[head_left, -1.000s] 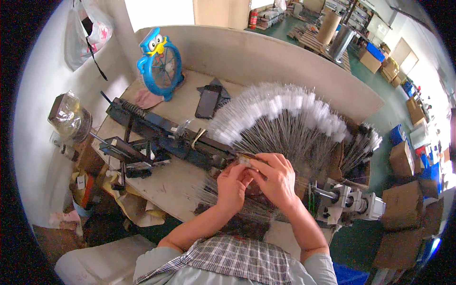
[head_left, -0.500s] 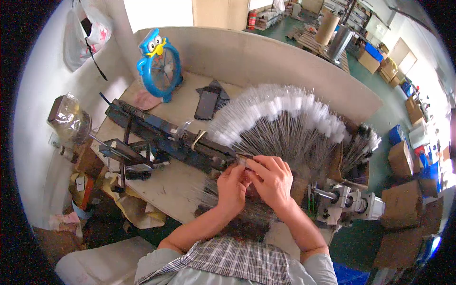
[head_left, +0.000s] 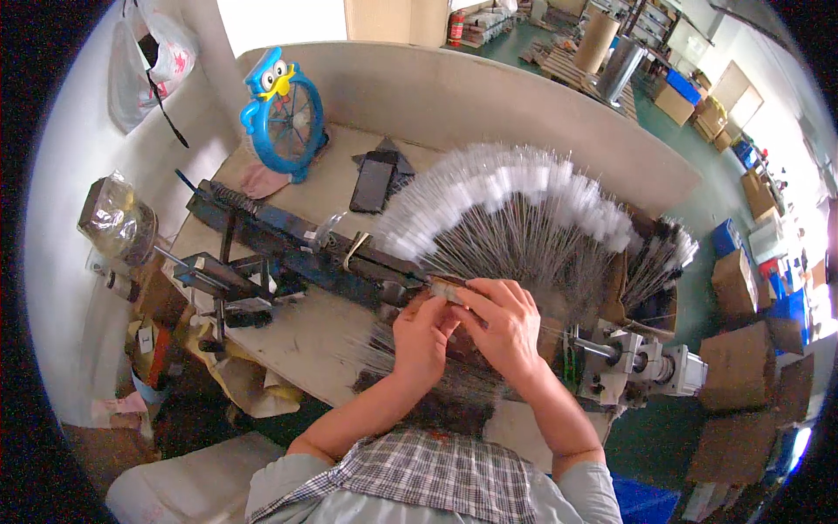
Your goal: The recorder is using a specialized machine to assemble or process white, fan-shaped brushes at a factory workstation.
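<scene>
My left hand (head_left: 421, 339) and my right hand (head_left: 504, 330) meet at the right end of a long dark metal machine (head_left: 301, 234). A small whitish piece (head_left: 446, 291) shows between their pinched fingertips; its exact kind is too small to tell. Just beyond my hands, a broad fan of thin wire-stemmed brushes (head_left: 515, 205) with white bristle tufts spreads over the table. Loose thin wires (head_left: 371, 348) lie to the left of my left hand. Below my wrists sits a dark heap of fine wires (head_left: 449, 406).
A blue cartoon-shaped fan (head_left: 288, 131) and a black phone (head_left: 373, 185) stand and lie at the back left. Near the right edge is a silver motor unit (head_left: 646, 367), with a cardboard box of darker brushes (head_left: 655, 279) behind it. A lamp-like head (head_left: 120, 218) wrapped in plastic juts in at left.
The view has shifted slightly. My fingers have moved a little on the whitish piece, which shows more plainly now. Both hands stay together by the machine's end.
</scene>
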`<state>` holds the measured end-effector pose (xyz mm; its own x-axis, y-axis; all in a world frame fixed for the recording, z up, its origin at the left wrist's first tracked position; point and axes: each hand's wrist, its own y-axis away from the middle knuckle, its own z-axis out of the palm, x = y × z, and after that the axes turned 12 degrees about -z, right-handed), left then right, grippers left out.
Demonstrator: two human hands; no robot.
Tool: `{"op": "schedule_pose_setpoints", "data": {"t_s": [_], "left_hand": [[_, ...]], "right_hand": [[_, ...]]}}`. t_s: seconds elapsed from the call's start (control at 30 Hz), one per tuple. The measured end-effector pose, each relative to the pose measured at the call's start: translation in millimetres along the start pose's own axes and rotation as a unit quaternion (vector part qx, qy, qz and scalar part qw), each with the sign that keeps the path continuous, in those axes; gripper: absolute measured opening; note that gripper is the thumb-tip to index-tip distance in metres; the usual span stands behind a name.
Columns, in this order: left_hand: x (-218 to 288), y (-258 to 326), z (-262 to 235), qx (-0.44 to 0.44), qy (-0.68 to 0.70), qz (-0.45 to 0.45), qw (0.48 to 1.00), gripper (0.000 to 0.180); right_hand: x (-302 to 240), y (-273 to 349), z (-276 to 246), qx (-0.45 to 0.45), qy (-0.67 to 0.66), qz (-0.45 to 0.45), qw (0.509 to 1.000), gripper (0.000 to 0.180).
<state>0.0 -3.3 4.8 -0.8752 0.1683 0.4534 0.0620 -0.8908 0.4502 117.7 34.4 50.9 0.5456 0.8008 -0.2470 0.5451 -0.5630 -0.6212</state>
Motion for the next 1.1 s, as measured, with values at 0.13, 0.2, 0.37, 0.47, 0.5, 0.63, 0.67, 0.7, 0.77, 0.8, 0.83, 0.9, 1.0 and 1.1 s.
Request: {"op": "schedule_pose_setpoints", "data": {"t_s": [0.13, 0.2, 0.37, 0.47, 0.5, 0.63, 0.67, 0.7, 0.77, 0.8, 0.83, 0.9, 1.0, 1.1], "left_hand": [[2.9, -0.6, 1.0, -0.004, 0.042, -0.03, 0.999, 0.011], [2.0, -1.1, 0.3, 0.001, 0.043, -0.029, 0.999, 0.011], [-1.5, -4.0, -4.0, -0.017, 0.017, 0.002, 1.0, 0.011], [0.3, -2.3, -1.0, 0.008, 0.019, -0.014, 1.0, 0.011], [0.1, -1.9, -1.8, -0.003, 0.022, -0.011, 1.0, 0.011], [-1.5, -2.4, -2.2, -0.009, 0.008, -0.002, 1.0, 0.011], [-1.9, -1.6, -1.7, -0.009, 0.007, -0.004, 1.0, 0.011], [-1.4, -1.5, 0.1, -0.004, 0.007, -0.002, 1.0, 0.012], [-1.4, -2.8, 2.0, 0.001, 0.008, 0.001, 1.0, 0.012], [-1.6, -3.3, 1.9, 0.004, 0.006, 0.001, 1.0, 0.012], [-1.8, -3.9, 1.7, 0.007, 0.003, 0.001, 1.0, 0.012], [-2.1, -4.5, -0.2, -0.001, -0.002, 0.004, 1.0, 0.014], [0.4, -2.7, -1.3, -0.027, -0.019, -0.003, 0.999, 0.018], [4.3, -0.4, 1.2, -0.046, -0.002, -0.016, 0.999, 0.027]], "right_hand": [[0.5, -2.1, 0.6, -0.007, -0.005, 0.003, 1.0, 0.025], [0.7, -3.5, 3.8, -0.009, -0.006, -0.004, 1.0, 0.024], [-3.8, -9.1, 3.0, -0.012, -0.006, -0.015, 1.0, 0.024], [-3.9, -7.4, 1.6, -0.004, -0.006, -0.012, 1.0, 0.024], [-3.7, -5.9, 1.0, -0.004, -0.012, -0.004, 1.0, 0.024], [0.2, -2.8, 2.0, -0.011, -0.021, 0.006, 1.0, 0.025], [-0.5, -2.0, 1.1, -0.011, -0.02, 0.008, 1.0, 0.025], [-0.4, -2.8, 0.1, -0.009, -0.017, 0.006, 1.0, 0.025], [0.9, -3.5, -0.4, -0.007, -0.013, 0.003, 1.0, 0.025], [1.2, -3.0, 0.0, -0.012, -0.018, 0.006, 1.0, 0.025], [1.5, -2.8, 0.1, -0.016, -0.023, 0.008, 1.0, 0.025], [0.1, -5.0, -3.7, -0.013, -0.025, 0.004, 1.0, 0.026], [-5.9, -10.8, -15.8, -0.004, -0.023, 0.007, 1.0, 0.026], [-0.7, -4.2, -22.3, -0.032, 0.01, 0.018, 0.999, 0.024]]}}
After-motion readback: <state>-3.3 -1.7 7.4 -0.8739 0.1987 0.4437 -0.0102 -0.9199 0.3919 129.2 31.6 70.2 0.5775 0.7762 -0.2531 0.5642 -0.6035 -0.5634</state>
